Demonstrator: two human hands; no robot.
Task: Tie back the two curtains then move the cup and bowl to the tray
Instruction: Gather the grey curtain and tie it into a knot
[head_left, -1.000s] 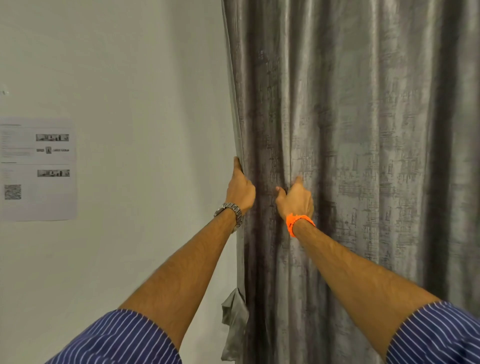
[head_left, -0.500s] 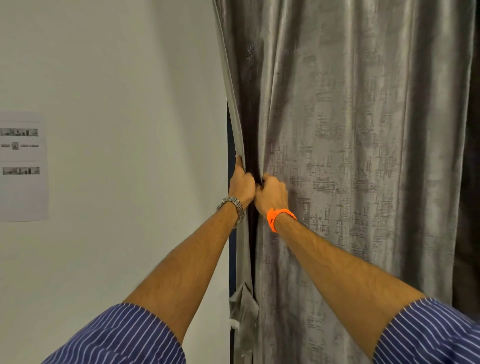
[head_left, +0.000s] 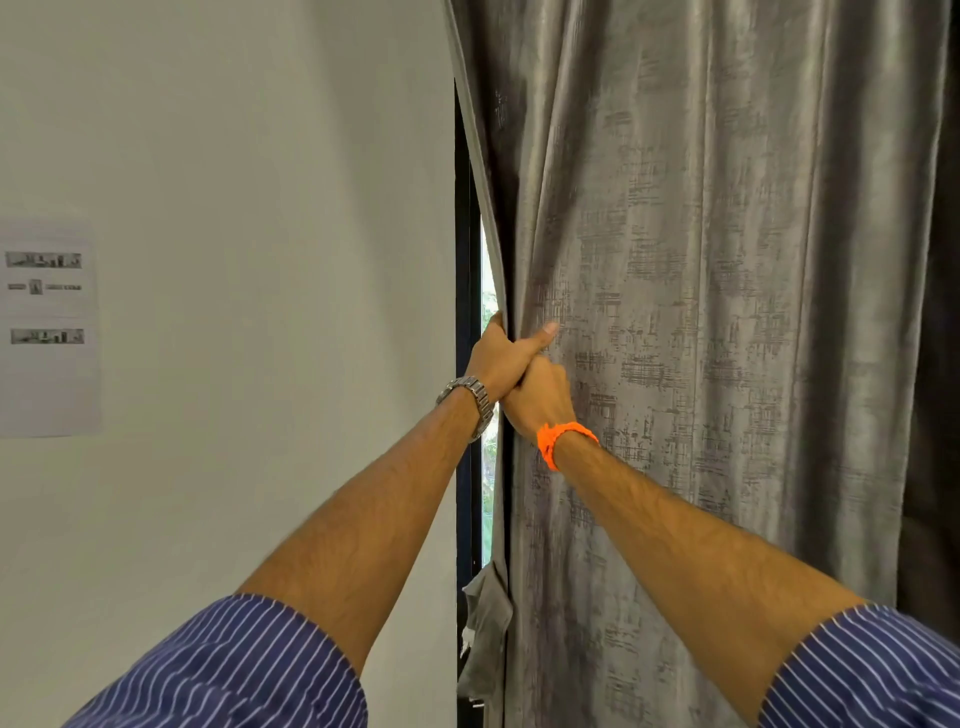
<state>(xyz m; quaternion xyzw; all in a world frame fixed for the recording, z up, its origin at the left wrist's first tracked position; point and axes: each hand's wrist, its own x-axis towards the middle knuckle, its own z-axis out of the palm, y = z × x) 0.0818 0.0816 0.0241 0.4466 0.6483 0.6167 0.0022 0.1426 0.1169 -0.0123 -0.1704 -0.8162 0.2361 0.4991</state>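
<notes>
At the window's left edge, the hanging grey velvet curtain (head_left: 701, 312) is gripped by both hands, left hand (head_left: 501, 358) above right hand (head_left: 540, 397), its bulk lying rightward.

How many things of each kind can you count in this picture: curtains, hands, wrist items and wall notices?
Grey textured fabric curtain: 1
Bare hands, left hand and right hand: 2
Wrist items, silver metal link watch and orange braided wristband: 2
White printed paper notice on the wall: 1
Total: 6
</notes>
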